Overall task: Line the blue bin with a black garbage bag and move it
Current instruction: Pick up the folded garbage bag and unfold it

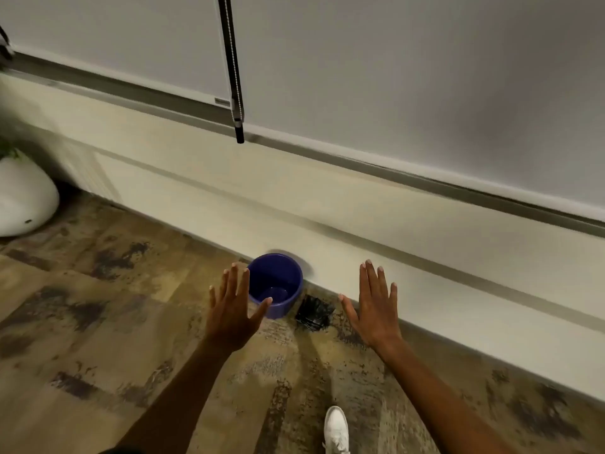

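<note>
A white shoe is seen at the bottom edge on the wood-look floor, with bare floor open to the left and toward the camera. Both forearms are stretched forward, palms down. The left hand is held flat and wide, fingers spread, nothing gripped; in the picture its thumb and fingertips overlap the near-left rim of the blue bin, though actual contact cannot be confirmed. The right hand is likewise splayed wide and empty, seen to the right of the bin and apart from it. The black garbage bag is seen folded or bunched into a small packet on the floor between the two hands, just beside the bin's right side and nearer the right thumb; whether it touches the bin cannot be told. The bin is stood upright, unlined, and nothing is seen inside it. It is set close against the cream baseboard panel, which blocks all room beyond. A white planter is seen far left by the wall, well apart. Above, a grey roller blind is drawn down, with a dark pull cord hung in front.
</note>
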Motion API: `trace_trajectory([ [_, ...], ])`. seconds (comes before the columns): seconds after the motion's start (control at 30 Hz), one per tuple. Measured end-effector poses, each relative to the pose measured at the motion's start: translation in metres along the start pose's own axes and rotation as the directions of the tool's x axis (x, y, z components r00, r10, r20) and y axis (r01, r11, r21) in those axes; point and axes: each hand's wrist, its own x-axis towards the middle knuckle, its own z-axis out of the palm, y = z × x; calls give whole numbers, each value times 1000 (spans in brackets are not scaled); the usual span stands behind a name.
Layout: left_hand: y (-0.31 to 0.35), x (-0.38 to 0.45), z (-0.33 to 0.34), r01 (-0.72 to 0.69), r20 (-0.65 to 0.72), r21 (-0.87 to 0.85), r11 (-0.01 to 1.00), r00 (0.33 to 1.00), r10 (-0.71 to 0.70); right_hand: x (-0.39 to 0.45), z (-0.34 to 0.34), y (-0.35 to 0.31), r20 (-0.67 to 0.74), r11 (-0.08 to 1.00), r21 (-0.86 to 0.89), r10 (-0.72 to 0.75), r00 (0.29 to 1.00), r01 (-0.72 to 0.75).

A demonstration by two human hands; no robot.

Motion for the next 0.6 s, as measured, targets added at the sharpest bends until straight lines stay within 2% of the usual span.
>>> trace_trajectory([
  [0.17,9,36,17,85,-13,12,996,996,-85,56,27,27,40,1000,8,-25,999,25],
  [0.4,25,81,58,199,31,24,980,979,-199,124,70,56,180,989,-28,-140,974,148],
  [0.5,27,88,74,223,56,73,972,972,-227,142,87,60,211,983,-44,-167,963,181],
  [0.6,20,99,89,224,56,43,974,972,-226,159,106,62,214,977,-49,-193,957,208],
])
